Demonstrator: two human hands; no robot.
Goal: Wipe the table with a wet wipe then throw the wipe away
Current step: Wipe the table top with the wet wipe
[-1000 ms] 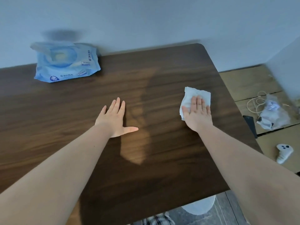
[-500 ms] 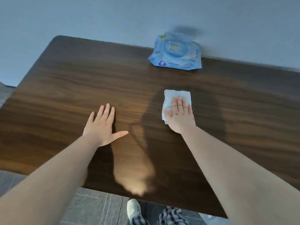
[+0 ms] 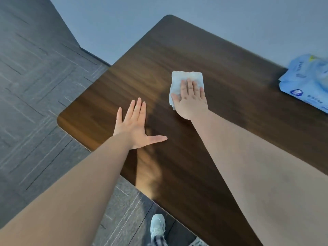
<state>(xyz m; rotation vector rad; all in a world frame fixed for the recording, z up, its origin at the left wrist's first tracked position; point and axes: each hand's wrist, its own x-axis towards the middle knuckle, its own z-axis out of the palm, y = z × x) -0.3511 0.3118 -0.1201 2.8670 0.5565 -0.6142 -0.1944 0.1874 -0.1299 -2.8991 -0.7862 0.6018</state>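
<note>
Table [image 3: 186, 50]: dark brown wood-grain top with rounded corners, standing against a pale wall [image 3: 124, 18]. A bright patch of reflected light lies on the top near the person's edge.

Left hand [image 3: 132, 127]: palm down, flat on the table top close to its left edge. Fingers [image 3: 137, 109] straight and held together, thumb spread wide toward the right. It grips nothing.

Right hand [image 3: 190, 99]: palm down, fingers extended and close together, pressed flat on the wet wipe. Not curled around it; the palm and fingers pin it to the wood.

Wet wipe [image 3: 184, 78]: white, folded to a rough square, slightly crumpled. It lies on the table top about midway between the left edge and the pack, farther from the person than the left hand. Its far half shows beyond the fingertips; the near half is covered by the right hand.

Wet wipe pack [image 3: 308, 82]: soft light-blue packet with printed label, lying at the table's far edge near the wall, cut off by the right side of the view, well apart from the wipe.

Floor [image 3: 35, 103]: grey patterned tiles, to the left of the table and beneath its near edge.

Shoe [image 3: 158, 226]: pale grey sneaker on the floor just beside the near edge of the table.
</note>
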